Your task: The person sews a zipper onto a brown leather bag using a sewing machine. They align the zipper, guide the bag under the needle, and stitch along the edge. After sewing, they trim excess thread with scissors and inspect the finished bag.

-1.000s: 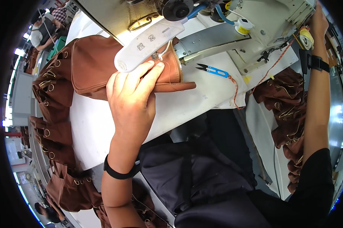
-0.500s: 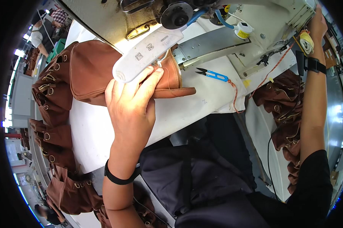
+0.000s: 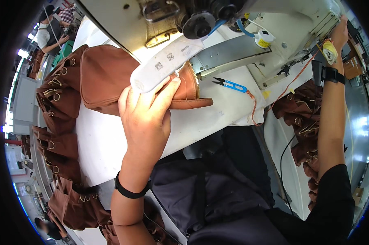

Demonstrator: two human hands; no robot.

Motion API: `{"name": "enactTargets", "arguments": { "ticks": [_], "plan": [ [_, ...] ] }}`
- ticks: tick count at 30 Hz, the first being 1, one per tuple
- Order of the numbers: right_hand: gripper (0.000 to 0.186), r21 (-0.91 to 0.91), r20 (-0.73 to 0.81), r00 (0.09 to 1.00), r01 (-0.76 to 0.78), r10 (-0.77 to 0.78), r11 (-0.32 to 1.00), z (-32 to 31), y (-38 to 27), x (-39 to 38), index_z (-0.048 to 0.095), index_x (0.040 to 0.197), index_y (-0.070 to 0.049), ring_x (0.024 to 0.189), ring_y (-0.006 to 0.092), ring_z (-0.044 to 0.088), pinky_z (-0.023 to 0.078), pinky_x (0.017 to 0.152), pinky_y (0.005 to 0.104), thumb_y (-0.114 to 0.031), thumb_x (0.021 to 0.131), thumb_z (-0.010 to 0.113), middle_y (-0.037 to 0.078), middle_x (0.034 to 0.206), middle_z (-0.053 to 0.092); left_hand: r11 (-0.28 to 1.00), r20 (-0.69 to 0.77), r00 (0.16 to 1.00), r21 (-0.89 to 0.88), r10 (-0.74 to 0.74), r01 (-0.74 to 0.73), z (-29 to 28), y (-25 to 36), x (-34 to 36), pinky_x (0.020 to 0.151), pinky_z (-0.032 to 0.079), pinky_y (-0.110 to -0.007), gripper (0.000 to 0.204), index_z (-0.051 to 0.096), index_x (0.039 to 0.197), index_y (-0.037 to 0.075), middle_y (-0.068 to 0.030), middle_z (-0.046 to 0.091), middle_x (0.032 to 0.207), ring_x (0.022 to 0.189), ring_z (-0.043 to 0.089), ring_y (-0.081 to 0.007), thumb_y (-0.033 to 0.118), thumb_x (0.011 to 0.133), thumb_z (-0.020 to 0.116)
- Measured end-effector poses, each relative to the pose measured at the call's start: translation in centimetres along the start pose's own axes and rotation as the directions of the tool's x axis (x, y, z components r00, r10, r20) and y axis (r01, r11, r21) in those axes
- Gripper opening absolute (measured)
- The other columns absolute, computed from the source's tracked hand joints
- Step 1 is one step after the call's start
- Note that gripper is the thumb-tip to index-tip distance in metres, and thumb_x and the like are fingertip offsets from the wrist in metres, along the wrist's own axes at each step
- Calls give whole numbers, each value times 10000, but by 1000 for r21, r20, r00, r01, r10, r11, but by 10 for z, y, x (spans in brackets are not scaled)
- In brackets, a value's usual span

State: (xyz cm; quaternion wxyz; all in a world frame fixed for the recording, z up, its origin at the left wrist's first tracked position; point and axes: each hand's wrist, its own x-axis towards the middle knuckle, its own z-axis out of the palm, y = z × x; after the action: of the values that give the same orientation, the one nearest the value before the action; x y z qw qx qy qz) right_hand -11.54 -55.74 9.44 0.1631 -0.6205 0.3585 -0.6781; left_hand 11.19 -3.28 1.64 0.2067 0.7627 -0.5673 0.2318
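Observation:
My left hand (image 3: 145, 102) is at a brown bag (image 3: 107, 73) under the head of a sewing machine (image 3: 274, 65). Its fingers press the bag's edge beside the needle area, with the thumb lower down at the strap-like tab (image 3: 194, 103). A curved zipper (image 3: 194, 79) with metal teeth borders the open end of the bag. The long white guard (image 3: 164, 63) hides the stitching point and some fingertips. A pale thread trails over the brown material. Far right, my right hand (image 3: 339, 36) reaches to the machine's end, its fingers mostly hidden there.
Blue thread snips (image 3: 230, 84) on an orange cord lie on the white table (image 3: 107, 143). More brown bags with metal rings hang along the left (image 3: 58, 149) and right (image 3: 301, 104). A black cable (image 3: 283, 163) hangs at right. Two people (image 3: 49, 34) are at far left.
The view has shifted slightly, so the machine head and bag appear a little further right. Both hands keep nearly the same places, the left still on the bag.

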Motion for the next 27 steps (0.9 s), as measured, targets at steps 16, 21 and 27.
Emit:
{"name": "enactTargets", "arguments": {
  "ticks": [16, 21, 27],
  "plan": [
    [678, -343, 703, 700, 183, 122, 921, 29, 22, 187, 744, 1224, 13, 1020, 217, 719, 503, 966, 325, -611, 1012, 583, 137, 1076, 782, 1000, -135, 991, -4, 26, -27, 2, 5, -18, 1141, 401, -523, 455, 686, 1305, 63, -87, 677, 1284, 1255, 588, -295, 38, 855, 630],
    [705, -334, 445, 895, 139, 26, 932, 34, 30, 119, 727, 1229, 44, 1069, 222, 694, 492, 980, 331, -610, 1017, 571, 149, 1133, 767, 999, -103, 995, 34, 8, -4, 2, 5, -25, 1165, 381, -529, 470, 660, 1341, 55, -94, 668, 1328, 1299, 570, -315, 38, 875, 606],
    [672, 140, 225, 963, -185, 151, 973, 3, 24, 44, 647, 1366, 58, 1213, 223, 654, 456, 1077, 337, -533, 1061, 549, 146, 1333, 712, 999, -81, 997, 47, 9, -5, 4, 15, -22, 1202, 331, -547, 523, 585, 1423, 50, -119, 596, 1447, 1403, 495, -348, 44, 900, 569]
  ]
}}
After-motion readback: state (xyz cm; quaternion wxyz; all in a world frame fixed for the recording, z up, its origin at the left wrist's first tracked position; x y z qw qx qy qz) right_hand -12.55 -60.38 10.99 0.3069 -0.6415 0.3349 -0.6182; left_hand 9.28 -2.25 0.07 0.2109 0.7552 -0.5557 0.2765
